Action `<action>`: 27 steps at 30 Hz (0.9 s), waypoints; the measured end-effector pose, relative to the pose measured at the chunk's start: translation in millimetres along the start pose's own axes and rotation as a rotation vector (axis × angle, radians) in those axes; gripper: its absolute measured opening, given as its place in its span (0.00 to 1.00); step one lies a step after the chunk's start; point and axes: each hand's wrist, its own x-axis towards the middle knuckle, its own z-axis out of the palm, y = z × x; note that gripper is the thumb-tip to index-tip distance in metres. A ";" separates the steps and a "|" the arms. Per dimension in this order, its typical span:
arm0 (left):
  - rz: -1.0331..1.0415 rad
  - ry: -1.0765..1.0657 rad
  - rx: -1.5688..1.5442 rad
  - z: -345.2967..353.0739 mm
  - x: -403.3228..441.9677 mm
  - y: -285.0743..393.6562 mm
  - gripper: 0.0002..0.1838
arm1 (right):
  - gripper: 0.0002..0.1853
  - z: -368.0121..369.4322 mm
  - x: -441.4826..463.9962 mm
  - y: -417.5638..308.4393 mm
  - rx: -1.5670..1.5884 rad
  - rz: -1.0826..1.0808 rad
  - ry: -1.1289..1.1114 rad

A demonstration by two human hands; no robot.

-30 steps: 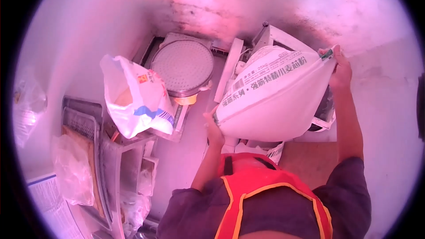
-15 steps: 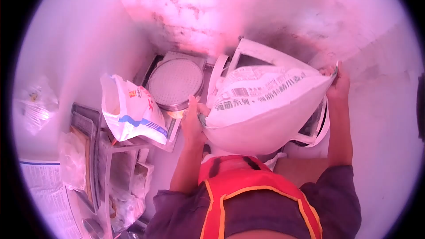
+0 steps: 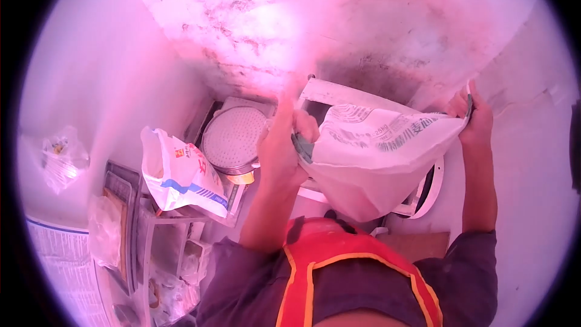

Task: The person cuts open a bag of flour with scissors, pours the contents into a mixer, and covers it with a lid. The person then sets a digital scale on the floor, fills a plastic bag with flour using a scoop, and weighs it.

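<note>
White sack held up before my red apron, slung between my hands.
My left grip and right grip are closed on its opposite corners; beyond is a white frame, leftward a round dimpled disc, then a blue-striped bag.

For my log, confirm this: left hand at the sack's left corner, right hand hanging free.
The right hand is not free: the head view shows it holding the sack by its right corner. The left hand is at the left corner.
</note>
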 end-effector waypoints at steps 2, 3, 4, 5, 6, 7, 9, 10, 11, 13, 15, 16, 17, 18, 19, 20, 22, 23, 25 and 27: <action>0.019 -0.075 -0.001 9.3 3.0 4.4 0.30 | 0.21 5.4 5.5 -13.2 -0.028 -0.013 -0.074; 0.034 -0.104 0.011 13.7 5.9 5.9 0.30 | 0.21 9.3 6.5 -18.3 -0.046 -0.036 -0.093; 0.051 -0.133 0.024 18.2 8.5 8.3 0.30 | 0.21 14.1 7.8 -22.1 -0.062 -0.058 -0.115; 0.061 -0.148 0.022 23.3 9.9 11.5 0.30 | 0.21 17.5 9.5 -24.8 -0.077 -0.082 -0.137; 0.070 -0.163 0.020 29.1 11.1 15.4 0.30 | 0.21 17.1 13.1 -28.9 -0.058 -0.067 -0.148; 0.077 -0.178 0.018 34.7 12.4 19.8 0.30 | 0.21 15.0 17.0 -34.6 -0.041 -0.052 -0.157; 0.066 -0.154 0.005 44.4 15.5 27.2 0.30 | 0.21 16.5 19.7 -40.7 -0.039 -0.042 -0.147; 0.058 -0.145 -0.001 48.6 18.0 29.8 0.30 | 0.21 19.1 18.5 -41.8 -0.054 -0.051 -0.126; 0.068 -0.152 0.020 51.0 19.3 30.6 0.30 | 0.21 21.2 15.6 -42.1 -0.068 -0.056 -0.100; 0.095 -0.170 0.058 55.2 22.7 32.7 0.30 | 0.21 33.6 9.7 -42.6 -0.082 -0.075 -0.079; 0.107 -0.178 0.032 58.4 23.7 37.6 0.31 | 0.20 45.0 2.1 -44.3 -0.080 -0.096 -0.076; 0.117 -0.180 0.018 58.5 25.8 41.3 0.31 | 0.20 51.5 -0.4 -45.8 -0.068 -0.108 -0.091; 0.115 -0.205 -0.005 57.0 29.2 45.7 0.31 | 0.20 59.7 -1.8 -46.4 -0.053 -0.115 -0.106; 0.113 -0.230 -0.025 54.3 34.4 52.7 0.31 | 0.20 71.4 -2.6 -46.0 -0.035 -0.130 -0.142; 0.107 -0.260 -0.044 51.3 41.0 59.9 0.31 | 0.20 83.3 -3.0 -45.5 -0.016 -0.148 -0.173; 0.123 -0.327 -0.072 48.1 43.8 67.5 0.31 | 0.19 91.4 -7.7 -46.5 0.003 -0.169 -0.197; 0.157 -0.454 -0.145 43.7 54.2 84.2 0.31 | 0.19 106.3 -2.3 -57.4 -0.042 -0.218 -0.311; 0.108 -0.443 -0.107 45.2 55.5 92.5 0.31 | 0.19 111.2 -3.3 -60.2 -0.065 -0.230 -0.362; 0.039 -0.443 -0.023 51.1 63.0 111.1 0.30 | 0.19 123.0 -5.3 -63.6 -0.028 -0.233 -0.299; 0.034 -0.457 -0.033 47.7 69.5 119.5 0.30 | 0.19 128.8 -6.7 -63.8 0.016 -0.247 -0.276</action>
